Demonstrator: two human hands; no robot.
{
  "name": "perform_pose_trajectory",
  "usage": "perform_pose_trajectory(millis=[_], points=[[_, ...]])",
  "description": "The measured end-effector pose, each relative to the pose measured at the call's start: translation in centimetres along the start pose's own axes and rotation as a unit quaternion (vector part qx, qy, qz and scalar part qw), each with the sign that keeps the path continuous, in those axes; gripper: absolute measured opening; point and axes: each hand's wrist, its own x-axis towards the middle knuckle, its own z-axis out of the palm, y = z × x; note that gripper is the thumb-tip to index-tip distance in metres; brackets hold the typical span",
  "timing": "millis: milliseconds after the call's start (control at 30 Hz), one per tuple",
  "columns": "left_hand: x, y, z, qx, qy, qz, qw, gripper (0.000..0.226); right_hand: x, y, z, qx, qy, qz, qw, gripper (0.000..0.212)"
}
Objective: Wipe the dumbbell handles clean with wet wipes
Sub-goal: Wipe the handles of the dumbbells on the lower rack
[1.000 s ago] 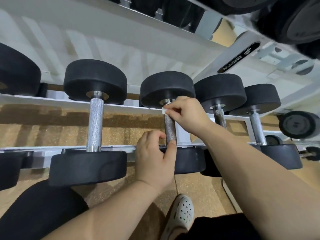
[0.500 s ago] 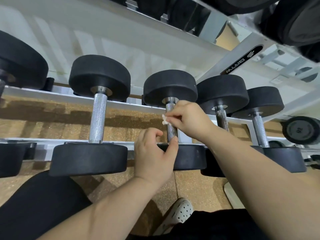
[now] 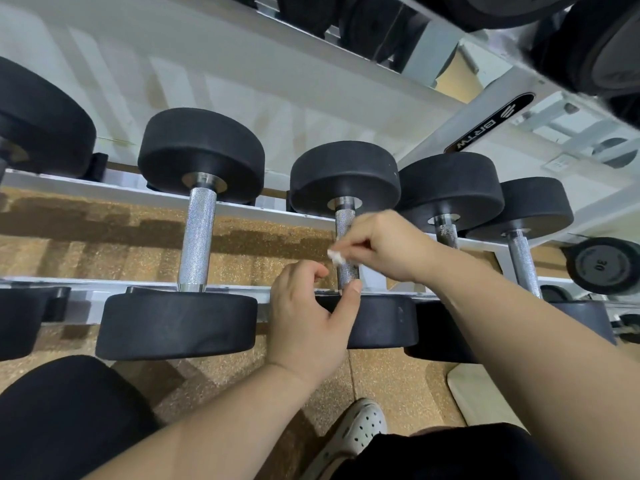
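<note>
Honestly, the right hand [image 3: 384, 244] is pinching a tiny wadded wipe [image 3: 335, 256] against the handle [image 3: 344, 220] of the middle dumbbell [image 3: 343, 174], which is lying across the rack [image 3: 86, 192] rails. The left hand [image 3: 308, 317] is curling loosely round the handle's near end. A wad that small could be slipping out or missing the underside. It's sitting further down the handle than a second ago.

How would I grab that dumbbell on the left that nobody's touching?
Take it by the middle of its knurled steel handle, coming from above. The bar lies bare across the gap between the rack rails, while the black heads at each end are wide and round, probably too fat to hold.
</note>
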Motion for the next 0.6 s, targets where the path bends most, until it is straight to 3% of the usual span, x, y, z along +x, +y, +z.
perform_pose_trajectory(millis=[67, 133, 233, 333, 400, 600], points=[[0.0, 0.0, 0.0, -0.007, 0.01, 0.001, 1.0, 0.044, -1.1, -0.3, -0.1, 0.028, -0.104, -0.001, 0.994, 0.019], [0.0, 0.0, 0.1, -0.019, 0.024, 0.003, 1.0, 0.042, -1.1, -0.2, 0.1, 0.021, -0.123, -0.023, 0.992, 0.021], [0.0, -0.1, 0.3, -0.03, 0.036, 0.01, 0.999, 0.039, 0.4, 0.3, 0.4, -0.019, -0.007, -0.051, 0.998, 0.019], [0.0, -0.2, 0.4, -0.029, 0.04, 0.017, 0.999, 0.037, 2.0, 0.9, 0.7, -0.061, 0.121, -0.004, 0.991, 0.024], [0.1, -0.4, 0.4, -0.027, 0.041, 0.026, 0.998, 0.036, 1.9, 0.8, 0.9, -0.023, 0.154, 0.03, 0.987, 0.023], [0.2, -0.4, 0.3, -0.029, 0.034, 0.036, 0.998, 0.034, -2.3, 0.8, 0.6, 0.092, 0.01, 0.069, 0.993, 0.021]])
